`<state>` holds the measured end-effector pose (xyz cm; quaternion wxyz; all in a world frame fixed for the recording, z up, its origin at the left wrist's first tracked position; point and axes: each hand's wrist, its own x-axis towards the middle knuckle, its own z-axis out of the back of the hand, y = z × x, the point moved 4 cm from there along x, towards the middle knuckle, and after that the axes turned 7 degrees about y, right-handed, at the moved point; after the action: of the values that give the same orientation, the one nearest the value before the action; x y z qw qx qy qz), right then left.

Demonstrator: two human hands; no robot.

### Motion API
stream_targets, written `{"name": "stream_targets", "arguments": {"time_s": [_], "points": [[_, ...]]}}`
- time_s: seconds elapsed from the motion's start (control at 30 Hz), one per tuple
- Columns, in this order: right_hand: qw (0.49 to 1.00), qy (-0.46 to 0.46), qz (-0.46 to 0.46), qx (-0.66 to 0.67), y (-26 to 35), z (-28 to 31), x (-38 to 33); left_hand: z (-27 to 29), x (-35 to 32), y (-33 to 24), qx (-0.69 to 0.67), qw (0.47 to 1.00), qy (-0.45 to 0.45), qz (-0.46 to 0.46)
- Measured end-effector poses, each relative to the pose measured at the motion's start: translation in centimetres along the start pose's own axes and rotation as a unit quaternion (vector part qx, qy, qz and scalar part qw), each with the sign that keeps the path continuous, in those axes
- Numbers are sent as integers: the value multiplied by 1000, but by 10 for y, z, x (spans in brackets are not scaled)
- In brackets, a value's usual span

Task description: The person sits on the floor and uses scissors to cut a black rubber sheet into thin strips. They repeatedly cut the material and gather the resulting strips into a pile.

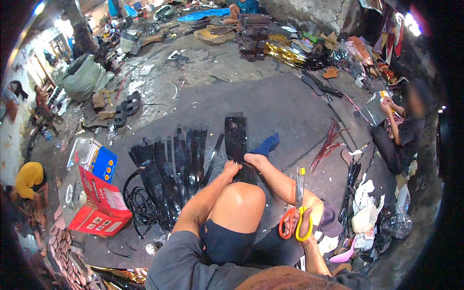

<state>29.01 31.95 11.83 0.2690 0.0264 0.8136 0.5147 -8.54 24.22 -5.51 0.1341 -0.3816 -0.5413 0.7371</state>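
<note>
I sit on the floor with my knees up. My left hand (231, 169) reaches forward and presses its fingers on a wide black strip (236, 137) lying on the dark floor mat (285, 111), beside my bare foot (253, 158). My right hand (296, 223) rests by my right knee and holds scissors (296, 212) with one orange and one yellow handle loop, blades pointing up and away. Several narrow black strips (176, 164) lie side by side left of the wide one.
A red cardboard box (96, 205) and a blue box (102, 162) stand at the left, with coiled black cord (137, 203) beside them. A seated person (403, 133) works at the right. Stacked dark sheets (253, 31) stand at the back. Scraps and bags (365, 212) lie at my right.
</note>
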Motion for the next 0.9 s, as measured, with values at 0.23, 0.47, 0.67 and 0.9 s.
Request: {"name": "stream_targets", "arguments": {"time_s": [0.23, 0.47, 0.67, 0.9], "points": [[997, 74, 33, 2, 7, -50, 28, 80, -28, -189, -45, 994, 62, 78], [980, 172, 71, -76, 51, -138, 6, 128, -141, -305, -165, 980, 33, -108], [954, 241, 114, -137, 54, -194, -25, 157, -231, -291, -131, 959, -75, -238], [936, 296, 75, -177, 34, -209, -14, 182, -279, -258, -30, 936, -147, -319]]}}
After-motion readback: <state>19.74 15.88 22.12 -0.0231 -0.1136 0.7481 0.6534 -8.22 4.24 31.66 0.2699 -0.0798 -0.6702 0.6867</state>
